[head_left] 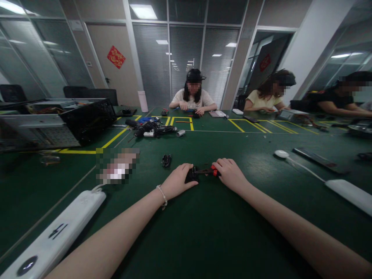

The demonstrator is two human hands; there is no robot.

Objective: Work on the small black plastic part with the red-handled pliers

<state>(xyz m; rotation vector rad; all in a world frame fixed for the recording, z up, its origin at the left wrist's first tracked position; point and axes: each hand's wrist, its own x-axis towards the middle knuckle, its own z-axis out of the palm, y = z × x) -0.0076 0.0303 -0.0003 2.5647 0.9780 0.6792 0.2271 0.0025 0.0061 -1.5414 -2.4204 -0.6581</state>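
Observation:
My left hand (180, 179), with a bracelet at its wrist, is closed around a small black part (192, 175) on the green table. Pliers with red handles (215, 170) are gripped in my right hand (231, 171). Their dark jaws point left and reach the black part; whether they bite on it I cannot tell. Another small black part (166, 160) lies on the table beyond my left hand. What exactly the black parts are is too small to make out.
A white power strip (58, 232) lies at left, another (350, 192) at right. An open computer case (58, 124) stands at far left. A heap of black parts and cables (154, 127) lies ahead. Several people work across the green table (250, 236), marked with yellow lines.

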